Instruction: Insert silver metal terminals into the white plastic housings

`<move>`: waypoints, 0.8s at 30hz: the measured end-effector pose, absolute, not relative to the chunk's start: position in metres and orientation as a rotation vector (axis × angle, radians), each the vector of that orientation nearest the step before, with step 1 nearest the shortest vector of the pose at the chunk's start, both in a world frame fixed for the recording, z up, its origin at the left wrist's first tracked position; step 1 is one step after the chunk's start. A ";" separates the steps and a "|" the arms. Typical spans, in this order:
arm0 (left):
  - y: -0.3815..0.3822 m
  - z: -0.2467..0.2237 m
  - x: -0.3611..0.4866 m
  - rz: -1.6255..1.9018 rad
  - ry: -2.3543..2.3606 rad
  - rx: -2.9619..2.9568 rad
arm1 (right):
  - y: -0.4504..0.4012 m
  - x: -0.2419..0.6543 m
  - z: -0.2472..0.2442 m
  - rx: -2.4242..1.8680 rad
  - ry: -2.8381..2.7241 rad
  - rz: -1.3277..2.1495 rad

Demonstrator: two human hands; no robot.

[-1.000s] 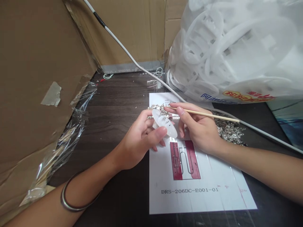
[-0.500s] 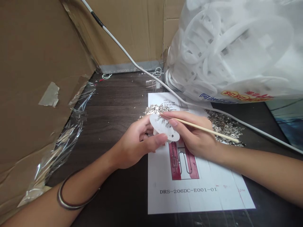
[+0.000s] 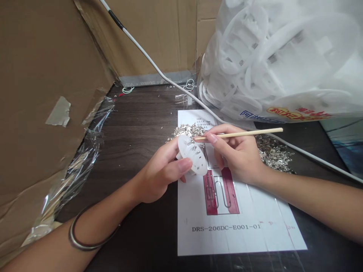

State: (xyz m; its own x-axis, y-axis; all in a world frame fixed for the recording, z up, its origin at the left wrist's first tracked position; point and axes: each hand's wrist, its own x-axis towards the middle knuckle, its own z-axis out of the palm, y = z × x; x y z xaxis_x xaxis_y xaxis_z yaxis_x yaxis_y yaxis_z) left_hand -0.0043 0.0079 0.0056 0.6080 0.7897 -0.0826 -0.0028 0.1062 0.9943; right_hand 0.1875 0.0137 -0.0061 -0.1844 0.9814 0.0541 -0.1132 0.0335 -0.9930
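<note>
My left hand (image 3: 160, 173) grips a white oval plastic part (image 3: 195, 160), thumb on its face and fingers behind it. Small slots and bits of metal show on that face. In my right hand (image 3: 238, 151) is a thin wooden stick (image 3: 249, 133), pinched near its left end like a pen. The stick's tip meets or nearly meets the upper right edge of the plastic part; exact contact is hard to make out. Just beyond the part lies a pile of small shiny metal pieces (image 3: 185, 129), partly hidden by my hands.
A printed sheet (image 3: 221, 241) with a red-and-white diagram lies under my hands. Another heap of metal pieces (image 3: 273, 153) sits beyond my right wrist. A clear bag of white plastic parts (image 3: 283, 68) stands at back right. A white cable (image 3: 154, 68) crosses the desk; cardboard (image 3: 36, 94) walls the left.
The stick has swung from slanting down rightward to nearly level, its far end higher. My right fingers have shifted up slightly. The plastic part has tilted steeper in my left hand.
</note>
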 end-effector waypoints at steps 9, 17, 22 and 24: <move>0.008 0.007 -0.003 0.688 0.742 1.363 | 0.015 0.188 -0.006 -0.989 -1.299 1.407; 0.008 0.008 -0.002 0.682 0.763 1.376 | 0.014 0.187 -0.008 -0.913 -1.263 1.415; 0.008 0.006 -0.001 0.691 0.739 1.367 | 0.015 0.187 -0.009 -0.883 -1.248 1.462; 0.008 0.007 -0.001 0.693 0.738 1.371 | 0.016 0.187 -0.009 -0.890 -1.268 1.465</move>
